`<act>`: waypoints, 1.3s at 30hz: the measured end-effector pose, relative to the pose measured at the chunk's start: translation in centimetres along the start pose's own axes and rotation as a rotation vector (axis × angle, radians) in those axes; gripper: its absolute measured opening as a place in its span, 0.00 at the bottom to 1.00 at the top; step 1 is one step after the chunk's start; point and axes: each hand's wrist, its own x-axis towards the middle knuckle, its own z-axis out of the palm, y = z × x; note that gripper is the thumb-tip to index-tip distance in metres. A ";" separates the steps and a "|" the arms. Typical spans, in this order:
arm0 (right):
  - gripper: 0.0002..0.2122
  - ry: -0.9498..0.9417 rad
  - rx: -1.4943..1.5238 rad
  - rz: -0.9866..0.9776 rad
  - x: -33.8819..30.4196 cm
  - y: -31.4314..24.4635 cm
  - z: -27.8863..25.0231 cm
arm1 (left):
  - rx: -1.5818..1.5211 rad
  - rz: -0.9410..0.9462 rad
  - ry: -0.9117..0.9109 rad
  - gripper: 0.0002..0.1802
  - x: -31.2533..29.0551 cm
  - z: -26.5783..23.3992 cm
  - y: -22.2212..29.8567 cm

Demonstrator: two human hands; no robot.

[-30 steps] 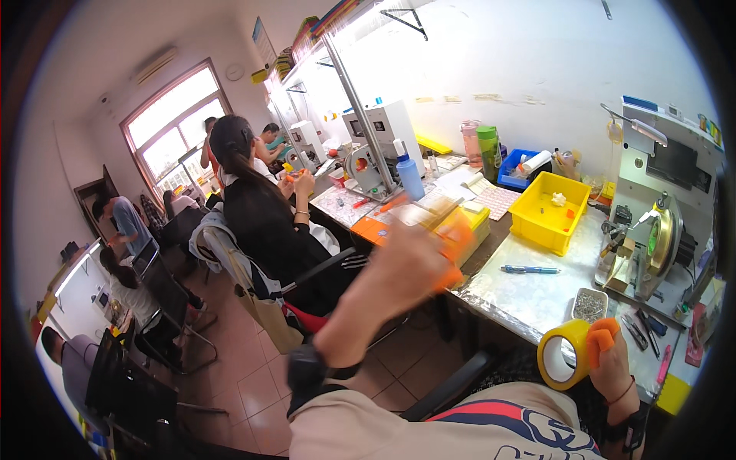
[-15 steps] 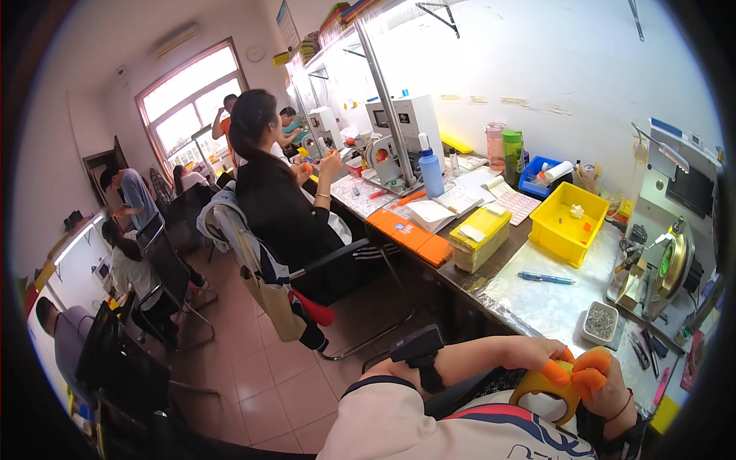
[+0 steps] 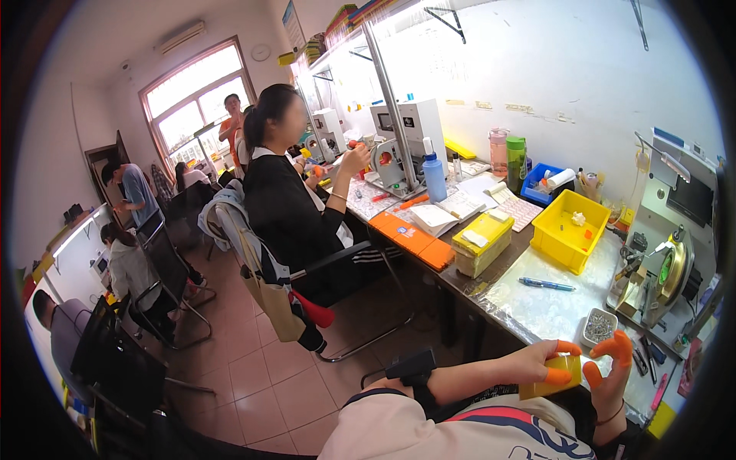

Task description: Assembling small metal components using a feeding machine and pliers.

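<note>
Low at the right, my left hand [image 3: 543, 363] grips a roll of yellow tape [image 3: 541, 389] between thumb and fingers. The roll is turned nearly edge-on and partly hidden by the fingers. Just right of it, my right hand [image 3: 611, 387] is raised, apart from the roll. Its thumb and fingers curve with a gap between them, and I see nothing held there. Orange finger cots cover fingertips on both hands. Beyond my hands, on the bench, stand a small white tray [image 3: 599, 326] of metal bits and a blue pen [image 3: 547, 284].
A yellow bin [image 3: 571, 238] with a few scraps sits on the bench [image 3: 510, 295], a blue bin behind it. A machine with a round green-lit part [image 3: 675, 264] stands at right, hand tools below it. To the left, a co-worker in black [image 3: 287, 203] sits at the bench.
My right hand has come away from the tape roll and opened slightly. The roll has turned from showing its ring hole to edge-on in my left hand. The seated co-worker has lifted their head.
</note>
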 end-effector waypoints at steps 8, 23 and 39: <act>0.24 -0.237 -0.173 0.067 0.8 -0.1 0.7 | 0.183 0.229 0.384 0.27 0.6 0.9 -1.0; 0.09 -0.155 -0.174 0.051 0.7 0.6 1.2 | 0.331 0.335 0.608 0.23 1.4 2.1 -2.3; 0.06 -0.120 0.051 0.217 2.9 0.8 0.1 | 0.349 0.514 0.567 0.33 0.8 1.9 -4.4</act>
